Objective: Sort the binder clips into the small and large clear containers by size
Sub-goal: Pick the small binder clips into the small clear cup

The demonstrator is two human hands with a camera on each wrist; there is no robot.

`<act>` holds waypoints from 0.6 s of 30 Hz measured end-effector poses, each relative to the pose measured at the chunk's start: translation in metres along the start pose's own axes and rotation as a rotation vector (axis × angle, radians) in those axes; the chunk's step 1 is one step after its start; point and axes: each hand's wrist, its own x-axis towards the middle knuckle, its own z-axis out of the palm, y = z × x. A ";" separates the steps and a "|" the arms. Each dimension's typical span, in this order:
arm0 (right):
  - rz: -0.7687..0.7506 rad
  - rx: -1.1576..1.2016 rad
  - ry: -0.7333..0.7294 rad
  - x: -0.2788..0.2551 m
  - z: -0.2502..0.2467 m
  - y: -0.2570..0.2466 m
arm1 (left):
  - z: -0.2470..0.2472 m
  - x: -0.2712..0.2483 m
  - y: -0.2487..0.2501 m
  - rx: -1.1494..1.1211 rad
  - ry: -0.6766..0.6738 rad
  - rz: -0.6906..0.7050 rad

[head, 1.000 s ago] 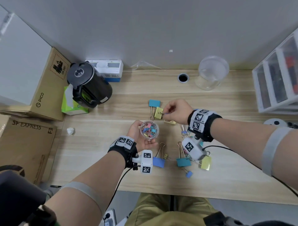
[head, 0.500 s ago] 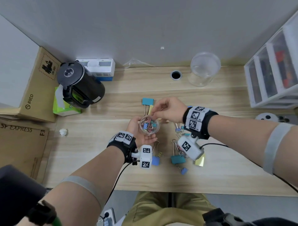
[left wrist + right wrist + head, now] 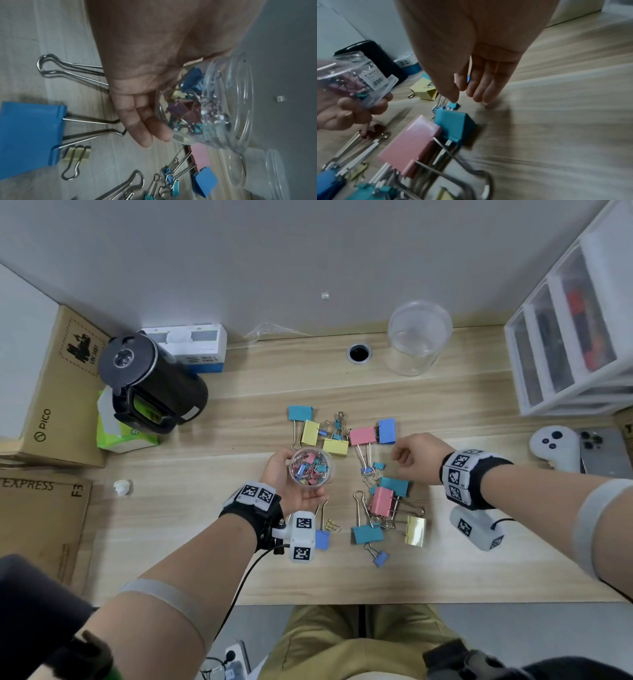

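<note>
Wooden desk [image 3: 239,559] against grey wall [image 3: 308,251]

The left hand [image 3: 154,70] holds a small clear plastic container [image 3: 223,102] against its fingers [image 3: 142,121]. Inside it lie many small coloured binder clips [image 3: 187,108]. Below the hand, on the light wooden table [image 3: 51,27], lies a large blue binder clip [image 3: 29,134] with silver wire handles. Just beside it is a small yellow binder clip [image 3: 77,154]. Nearby lie a large pink binder clip [image 3: 199,157] and a second blue binder clip [image 3: 205,181].
</note>
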 end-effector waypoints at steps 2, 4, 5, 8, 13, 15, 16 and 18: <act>-0.005 -0.002 0.016 0.004 0.007 -0.006 | 0.002 0.001 0.000 0.006 -0.001 -0.002; 0.001 -0.039 0.028 0.007 0.014 -0.015 | 0.003 0.001 0.000 0.004 -0.006 -0.002; 0.013 -0.059 0.030 0.008 0.018 -0.019 | 0.004 0.001 0.000 0.005 -0.006 -0.002; 0.049 -0.092 0.012 0.008 0.027 -0.022 | 0.006 0.000 0.000 0.006 0.000 -0.001; 0.100 -0.158 -0.072 0.005 0.023 -0.012 | 0.006 -0.001 -0.001 0.008 -0.002 0.006; 0.093 -0.169 -0.058 0.004 0.023 -0.009 | 0.006 -0.001 -0.002 0.009 0.003 0.007; 0.076 -0.166 -0.043 0.004 0.024 -0.008 | 0.006 0.000 -0.002 0.011 0.005 0.008; 0.032 -0.162 -0.011 0.007 0.027 -0.011 | 0.006 0.000 -0.003 0.013 0.006 0.005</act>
